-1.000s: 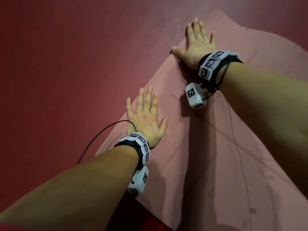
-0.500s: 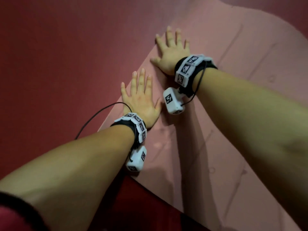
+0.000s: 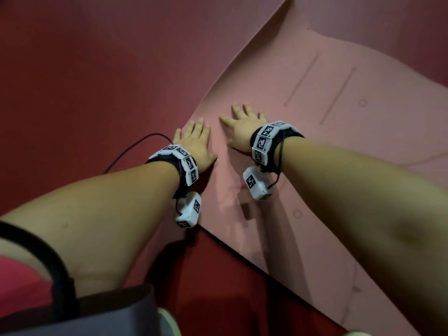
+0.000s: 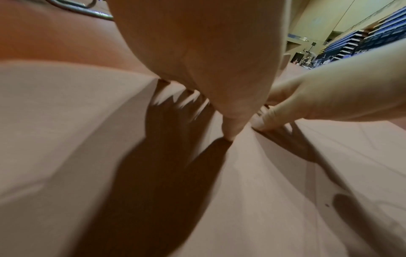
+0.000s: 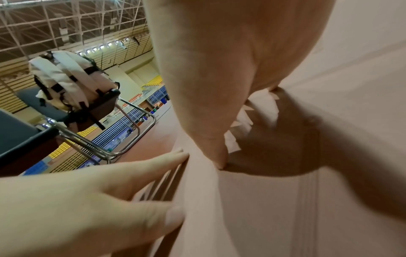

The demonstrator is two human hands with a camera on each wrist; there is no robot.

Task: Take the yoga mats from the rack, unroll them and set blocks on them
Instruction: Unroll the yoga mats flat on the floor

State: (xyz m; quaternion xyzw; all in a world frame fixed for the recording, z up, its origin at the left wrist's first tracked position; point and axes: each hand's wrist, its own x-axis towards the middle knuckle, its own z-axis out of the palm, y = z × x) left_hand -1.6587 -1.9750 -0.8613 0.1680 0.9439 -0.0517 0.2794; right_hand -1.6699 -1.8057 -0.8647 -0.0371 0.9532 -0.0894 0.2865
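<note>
Nearby, pale pink foam yoga mat (image 3: 327,146) spread over dark red floor (image 3: 84,81), near corner lifted in a soft ridge. Left hand (image 3: 196,144) and right hand (image 3: 242,128) flat, fingers straight, pressing side by side, gripping nothing. Risk: released curl springing back; uneven pushing skewing the mat. Further off, metal-framed chair (image 5: 92,125).

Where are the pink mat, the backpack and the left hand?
pink mat (image 3: 339,146), head view, on the bare flat surface past the hands.
backpack (image 5: 72,78), right wrist view, on the middle of its pale body.
left hand (image 3: 197,147), head view, on the back of the hand, pressed flat on the mat.
</note>
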